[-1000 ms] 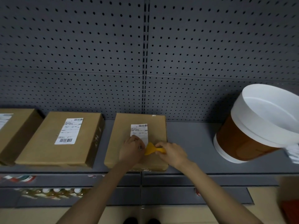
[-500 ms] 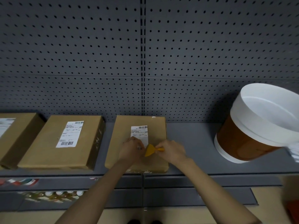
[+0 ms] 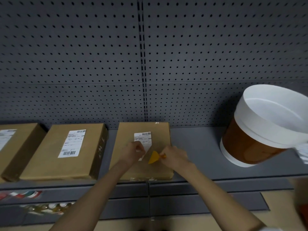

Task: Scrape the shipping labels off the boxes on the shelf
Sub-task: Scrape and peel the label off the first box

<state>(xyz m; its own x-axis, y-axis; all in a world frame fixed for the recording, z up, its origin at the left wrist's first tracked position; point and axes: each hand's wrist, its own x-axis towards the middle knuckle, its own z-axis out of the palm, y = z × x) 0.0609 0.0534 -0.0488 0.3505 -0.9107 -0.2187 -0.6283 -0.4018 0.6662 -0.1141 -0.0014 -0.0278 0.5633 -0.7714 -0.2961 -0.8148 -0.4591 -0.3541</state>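
Observation:
Three flat cardboard boxes lie on the grey shelf (image 3: 196, 157). The middle box (image 3: 160, 169) carries a white shipping label (image 3: 143, 139) whose lower part is lifted off the cardboard. My left hand (image 3: 133, 151) pinches that loose lower edge of the label. My right hand (image 3: 174, 156) grips the handle of a small orange scraper (image 3: 154, 157), whose blade rests on the box just below and right of the label. The box to the left (image 3: 50, 157) has a whole label (image 3: 72, 143). A third box (image 3: 21, 142) at the far left shows part of its label (image 3: 5, 138).
A white and brown bucket (image 3: 260, 129) stands tilted at the right of the shelf. A grey pegboard wall (image 3: 100, 64) rises behind the boxes. Lower shelves (image 3: 183, 204) below hold small bottles (image 3: 50, 207) at the left.
My left hand has peeled the label's lower part up and away from the box. The scraper has slid a little down and right, clear of the label. The head view has shifted slightly.

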